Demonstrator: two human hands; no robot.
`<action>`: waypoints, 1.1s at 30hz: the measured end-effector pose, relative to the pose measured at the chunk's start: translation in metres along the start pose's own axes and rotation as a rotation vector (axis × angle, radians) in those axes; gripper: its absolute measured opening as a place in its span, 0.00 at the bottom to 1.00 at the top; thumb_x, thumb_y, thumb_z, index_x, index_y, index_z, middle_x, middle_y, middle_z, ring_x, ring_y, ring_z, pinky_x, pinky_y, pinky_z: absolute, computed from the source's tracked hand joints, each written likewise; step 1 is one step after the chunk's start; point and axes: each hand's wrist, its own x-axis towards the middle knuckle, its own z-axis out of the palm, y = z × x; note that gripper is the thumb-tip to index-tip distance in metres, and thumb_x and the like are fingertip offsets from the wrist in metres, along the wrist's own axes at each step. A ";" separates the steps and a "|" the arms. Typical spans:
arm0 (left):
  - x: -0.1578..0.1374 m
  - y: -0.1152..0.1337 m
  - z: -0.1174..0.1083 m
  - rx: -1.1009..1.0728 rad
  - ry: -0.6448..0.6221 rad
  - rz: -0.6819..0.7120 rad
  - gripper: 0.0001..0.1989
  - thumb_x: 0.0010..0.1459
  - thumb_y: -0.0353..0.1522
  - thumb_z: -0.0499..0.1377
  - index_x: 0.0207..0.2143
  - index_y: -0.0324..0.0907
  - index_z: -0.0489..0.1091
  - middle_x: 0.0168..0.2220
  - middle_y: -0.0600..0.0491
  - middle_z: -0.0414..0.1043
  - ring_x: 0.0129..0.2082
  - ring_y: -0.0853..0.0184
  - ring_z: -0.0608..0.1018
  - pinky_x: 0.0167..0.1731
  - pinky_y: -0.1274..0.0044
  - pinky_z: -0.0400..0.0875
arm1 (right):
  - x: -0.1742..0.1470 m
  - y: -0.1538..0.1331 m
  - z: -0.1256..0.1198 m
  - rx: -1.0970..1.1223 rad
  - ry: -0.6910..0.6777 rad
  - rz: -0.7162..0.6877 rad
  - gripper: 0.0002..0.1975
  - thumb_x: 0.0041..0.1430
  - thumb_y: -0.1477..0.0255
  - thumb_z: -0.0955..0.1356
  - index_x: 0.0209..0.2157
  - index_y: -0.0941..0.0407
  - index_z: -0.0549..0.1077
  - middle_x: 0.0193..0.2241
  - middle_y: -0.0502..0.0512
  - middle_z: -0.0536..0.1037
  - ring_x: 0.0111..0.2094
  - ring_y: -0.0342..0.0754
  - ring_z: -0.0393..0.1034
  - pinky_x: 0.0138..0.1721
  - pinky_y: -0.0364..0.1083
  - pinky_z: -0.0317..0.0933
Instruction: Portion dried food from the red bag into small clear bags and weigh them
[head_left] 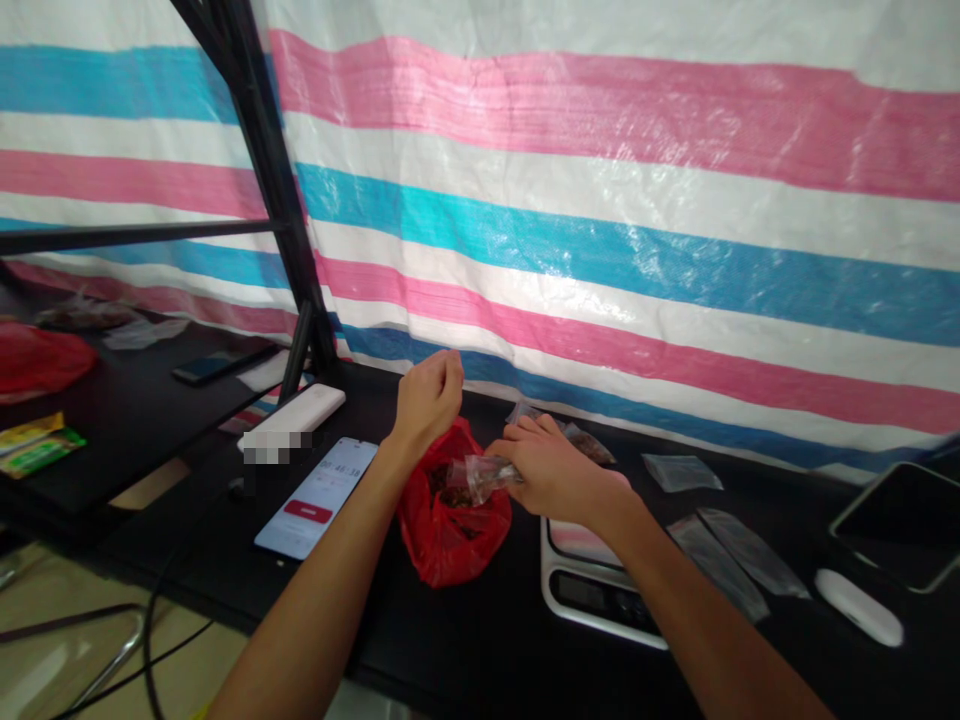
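Observation:
A red plastic bag (456, 550) sits on the black table with its mouth open and small brown dried bits inside. My right hand (551, 465) grips a small clear plastic bag (484, 477), which is tilted over the red bag's mouth. Just behind the red bag, my left hand (429, 395) is raised with its fingers curled closed; whatever it holds, if anything, is hidden. Under my right forearm, partly covered, lies a white digital scale (559, 590). Filled clear bags (592, 443) lie behind my right hand.
Flat clear bags (682, 472) lie to the right, near a white oval case (859, 607) and a dark-screened device (904, 525). To the left are a phone showing a timer (319, 497) and a white power bank (300, 415). A black metal post (274, 170) rises behind them.

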 end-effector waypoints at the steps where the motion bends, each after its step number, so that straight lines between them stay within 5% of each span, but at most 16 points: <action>1: 0.000 0.000 0.000 -0.002 0.000 -0.003 0.24 0.71 0.38 0.41 0.22 0.44 0.59 0.23 0.54 0.65 0.26 0.67 0.68 0.31 0.73 0.57 | 0.000 0.000 0.000 0.010 0.000 -0.004 0.12 0.58 0.73 0.69 0.44 0.55 0.77 0.41 0.60 0.76 0.48 0.57 0.66 0.50 0.54 0.51; 12: 0.001 -0.004 0.000 -0.007 0.011 -0.008 0.23 0.70 0.38 0.40 0.21 0.44 0.59 0.22 0.54 0.64 0.26 0.67 0.68 0.31 0.73 0.57 | -0.005 0.016 -0.008 0.266 0.018 -0.009 0.12 0.57 0.74 0.69 0.43 0.52 0.78 0.42 0.54 0.80 0.48 0.54 0.70 0.51 0.52 0.52; 19: 0.000 -0.002 0.000 0.000 0.008 -0.002 0.23 0.70 0.38 0.41 0.21 0.44 0.59 0.22 0.54 0.63 0.25 0.67 0.68 0.30 0.73 0.57 | -0.046 0.077 -0.040 0.511 -0.372 0.209 0.16 0.52 0.67 0.72 0.44 0.56 0.78 0.35 0.51 0.79 0.35 0.50 0.72 0.33 0.44 0.59; 23: -0.001 0.000 0.003 -0.004 0.001 0.000 0.24 0.70 0.39 0.41 0.21 0.44 0.59 0.22 0.54 0.63 0.25 0.67 0.68 0.31 0.74 0.57 | -0.059 0.095 -0.038 0.444 -0.474 0.332 0.22 0.45 0.68 0.73 0.45 0.56 0.80 0.37 0.52 0.81 0.38 0.55 0.74 0.36 0.46 0.63; 28: -0.002 0.001 0.006 0.022 -0.001 0.030 0.24 0.70 0.38 0.41 0.21 0.44 0.59 0.22 0.54 0.63 0.25 0.67 0.68 0.30 0.74 0.57 | -0.069 0.103 -0.039 0.501 -0.340 0.345 0.36 0.43 0.67 0.75 0.58 0.53 0.74 0.57 0.56 0.76 0.56 0.62 0.70 0.57 0.52 0.63; 33: -0.003 0.002 0.007 0.031 -0.019 0.054 0.23 0.70 0.37 0.42 0.21 0.44 0.59 0.22 0.54 0.63 0.25 0.67 0.68 0.30 0.74 0.58 | -0.084 0.111 -0.049 0.472 -0.198 0.389 0.35 0.49 0.57 0.73 0.59 0.52 0.73 0.57 0.60 0.75 0.58 0.64 0.69 0.58 0.54 0.62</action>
